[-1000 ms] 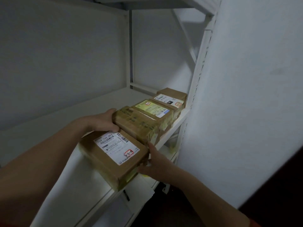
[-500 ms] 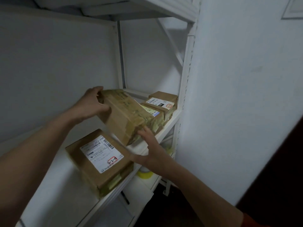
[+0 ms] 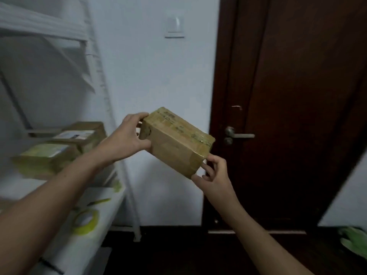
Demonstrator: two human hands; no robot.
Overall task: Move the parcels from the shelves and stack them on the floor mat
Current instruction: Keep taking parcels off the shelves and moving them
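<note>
**White wall (image 3: 149, 76), dark door (image 3: 297, 96), a parcel (image 3: 176, 143) held clear of the shelf rack (image 3: 111, 126)**

Pale wall fills the middle of the view, with a light switch (image 3: 174, 26) high on it. To its right stands the dark brown door, whose metal handle (image 3: 238, 135) sits about level with the parcel. The white shelf rack takes up the left side, its upright post leaning across the picture.

The parcel is a brown cardboard box bound in yellowish tape. It is in the air in front of the wall, just right of the rack's post and touching no shelf. It is tilted, with its left end higher than its right.

The left hand (image 3: 127, 137) has the upper left end: the thumb lies on the near face and the fingers curl over the top edge. The right hand (image 3: 215, 175) has the lower right corner, its fingertips pinching it from below. Both grips are clamped on the parcel.

Two more boxes lie on the shelf (image 3: 12, 187) at the left. The near parcel (image 3: 43, 161) carries a yellow-green label and the far parcel (image 3: 83, 133) a white one. They sit close together, though blur hides whether they touch.

On the lower shelf (image 3: 111, 215) a roll of yellow-green tape (image 3: 85, 221) lies flat, with a thin green stick (image 3: 99, 201) just beyond it. The floor (image 3: 178, 255) is dark. A blurred green shape (image 3: 355, 243) shows at the lower right edge; I cannot tell what it is.
</note>
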